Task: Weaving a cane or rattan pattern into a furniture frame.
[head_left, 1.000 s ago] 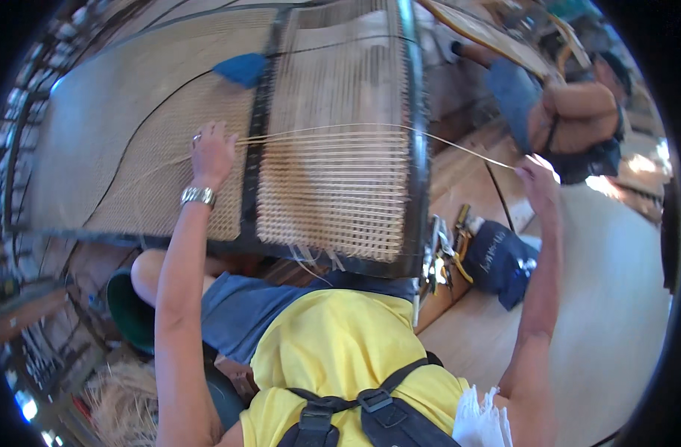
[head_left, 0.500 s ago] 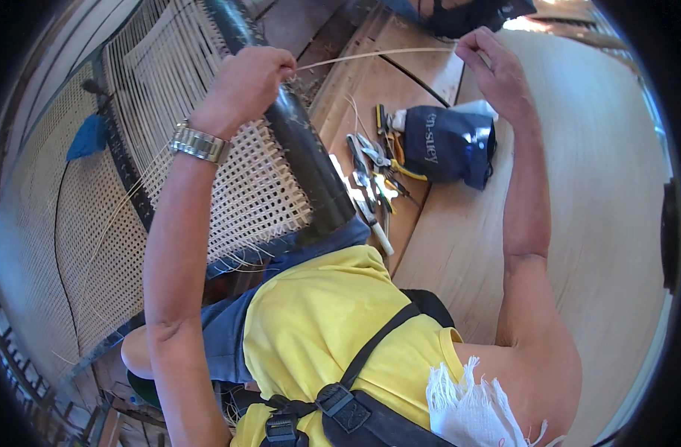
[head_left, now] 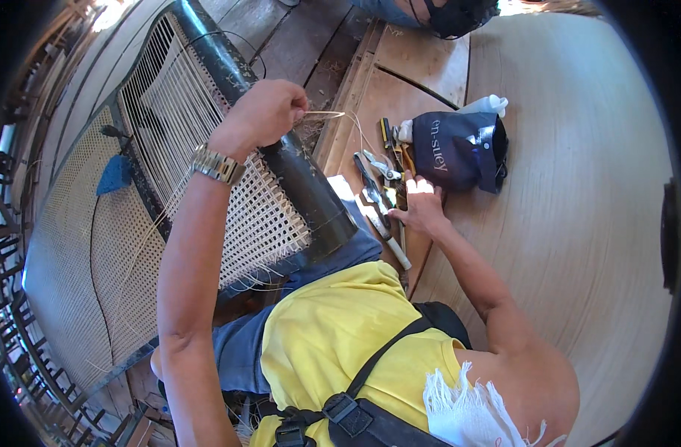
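Right hand has dropped, spread, over metal tools; left hand pinches thin, pale cane strand.

- The frame stands on the left, with woven strips inside it.
- The left hand is above the frame's right rail, a strand reaching rightward from its fingertips.
- Tools lie right of the frame, on planks.
- The right hand is at the tools' right side, before the bag.
- A bottle lies behind the bag.
- A board spreads rightward.
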`<state>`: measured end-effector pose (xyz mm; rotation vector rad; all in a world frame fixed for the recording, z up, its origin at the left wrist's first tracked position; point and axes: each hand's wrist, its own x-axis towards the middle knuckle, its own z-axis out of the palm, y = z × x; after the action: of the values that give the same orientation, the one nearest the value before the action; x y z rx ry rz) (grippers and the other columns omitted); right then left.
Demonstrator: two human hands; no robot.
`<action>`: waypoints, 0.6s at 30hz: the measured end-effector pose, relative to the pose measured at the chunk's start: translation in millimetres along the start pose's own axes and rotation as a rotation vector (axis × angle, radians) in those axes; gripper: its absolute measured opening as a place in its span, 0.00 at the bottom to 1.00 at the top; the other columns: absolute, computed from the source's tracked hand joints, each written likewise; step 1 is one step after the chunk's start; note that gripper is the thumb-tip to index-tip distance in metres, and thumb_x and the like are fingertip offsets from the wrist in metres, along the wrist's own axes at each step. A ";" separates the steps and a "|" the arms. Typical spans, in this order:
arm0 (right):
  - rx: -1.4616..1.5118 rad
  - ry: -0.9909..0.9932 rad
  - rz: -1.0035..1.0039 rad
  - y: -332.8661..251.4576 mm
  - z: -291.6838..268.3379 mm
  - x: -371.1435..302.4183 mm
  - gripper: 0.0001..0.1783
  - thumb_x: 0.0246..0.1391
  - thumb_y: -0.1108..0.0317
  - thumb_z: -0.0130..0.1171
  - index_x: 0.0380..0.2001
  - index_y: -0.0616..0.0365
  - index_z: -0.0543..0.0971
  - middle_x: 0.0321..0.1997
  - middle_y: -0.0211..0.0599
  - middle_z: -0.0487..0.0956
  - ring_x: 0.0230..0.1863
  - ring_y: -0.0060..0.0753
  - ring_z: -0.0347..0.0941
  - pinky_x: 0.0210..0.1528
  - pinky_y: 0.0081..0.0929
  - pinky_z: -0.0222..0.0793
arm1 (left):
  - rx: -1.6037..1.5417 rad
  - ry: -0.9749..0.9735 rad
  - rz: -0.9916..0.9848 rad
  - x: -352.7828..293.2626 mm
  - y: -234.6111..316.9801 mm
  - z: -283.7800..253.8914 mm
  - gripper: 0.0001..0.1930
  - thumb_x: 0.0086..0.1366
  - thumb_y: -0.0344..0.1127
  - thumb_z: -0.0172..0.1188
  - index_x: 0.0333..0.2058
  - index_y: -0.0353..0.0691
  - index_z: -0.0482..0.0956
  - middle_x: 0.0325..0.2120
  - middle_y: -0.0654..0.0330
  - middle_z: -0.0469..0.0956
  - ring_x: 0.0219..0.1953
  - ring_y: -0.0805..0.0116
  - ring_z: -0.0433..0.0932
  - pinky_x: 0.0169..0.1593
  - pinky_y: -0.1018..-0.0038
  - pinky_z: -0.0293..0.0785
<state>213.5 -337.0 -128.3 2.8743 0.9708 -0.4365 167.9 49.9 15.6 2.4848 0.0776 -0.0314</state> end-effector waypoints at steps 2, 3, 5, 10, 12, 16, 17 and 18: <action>-0.115 -0.123 -0.008 -1.9 -7.0 5.0 0.58 0.47 0.45 0.69 0.71 0.67 0.55 0.58 0.54 0.72 0.58 0.53 0.71 0.56 0.54 0.65 | 0.082 -0.040 0.048 13.9 12.5 -7.3 0.08 0.63 0.32 0.62 0.37 0.34 0.84 0.32 0.46 0.83 0.38 0.47 0.82 0.44 0.61 0.77; -0.113 -0.115 -0.020 -5.0 -11.7 5.0 0.58 0.47 0.45 0.69 0.71 0.67 0.55 0.58 0.54 0.72 0.58 0.53 0.71 0.56 0.54 0.65 | 0.133 -0.037 0.150 20.4 20.3 -11.7 0.08 0.63 0.31 0.61 0.37 0.34 0.83 0.30 0.49 0.82 0.35 0.52 0.81 0.42 0.62 0.76; -0.113 -0.120 -0.008 -12.7 -18.8 1.0 0.51 0.51 0.52 0.65 0.71 0.67 0.56 0.52 0.58 0.75 0.53 0.52 0.75 0.53 0.52 0.67 | 0.199 -0.025 0.243 30.5 40.4 -25.2 0.07 0.63 0.31 0.61 0.37 0.34 0.82 0.28 0.52 0.81 0.32 0.56 0.79 0.40 0.64 0.74; 0.438 -0.274 0.067 7.9 -24.6 -17.8 0.39 0.57 0.63 0.55 0.68 0.70 0.57 0.46 0.62 0.75 0.51 0.61 0.75 0.59 0.48 0.67 | 0.181 -0.072 0.415 45.9 89.4 -53.6 0.06 0.64 0.29 0.62 0.37 0.34 0.83 0.29 0.51 0.81 0.32 0.58 0.79 0.40 0.65 0.73; 0.519 -0.116 -0.110 5.2 -20.0 -23.1 0.39 0.56 0.61 0.57 0.67 0.70 0.58 0.49 0.63 0.73 0.52 0.61 0.74 0.59 0.47 0.67 | 0.194 -0.090 0.389 47.6 104.2 -59.9 0.06 0.65 0.29 0.62 0.38 0.34 0.83 0.29 0.52 0.82 0.33 0.59 0.79 0.41 0.64 0.73; 0.737 -0.001 -0.343 -44.8 -68.8 -4.4 0.44 0.52 0.59 0.62 0.67 0.69 0.59 0.54 0.60 0.69 0.58 0.58 0.69 0.63 0.41 0.64 | 0.228 -0.145 0.369 51.3 119.4 -57.8 0.06 0.68 0.30 0.62 0.39 0.35 0.84 0.32 0.53 0.83 0.34 0.62 0.79 0.42 0.65 0.72; 0.763 0.068 -0.412 -56.5 -77.2 3.1 0.45 0.52 0.59 0.63 0.68 0.67 0.58 0.56 0.58 0.69 0.59 0.56 0.68 0.64 0.38 0.63 | 0.232 -0.151 0.367 52.4 121.8 -55.2 0.06 0.68 0.30 0.62 0.39 0.35 0.84 0.32 0.53 0.83 0.34 0.62 0.79 0.42 0.65 0.72; 0.773 0.068 -0.425 -70.1 -86.0 14.5 0.45 0.52 0.59 0.63 0.68 0.67 0.58 0.56 0.58 0.69 0.59 0.56 0.68 0.64 0.38 0.63 | 0.240 -0.138 0.366 50.6 122.5 -54.2 0.06 0.68 0.30 0.62 0.39 0.35 0.85 0.32 0.53 0.83 0.34 0.62 0.79 0.42 0.66 0.73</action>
<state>203.0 -258.8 -49.0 3.3145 1.7672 -0.9276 226.4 -11.5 131.0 2.6885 -0.4641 -0.0603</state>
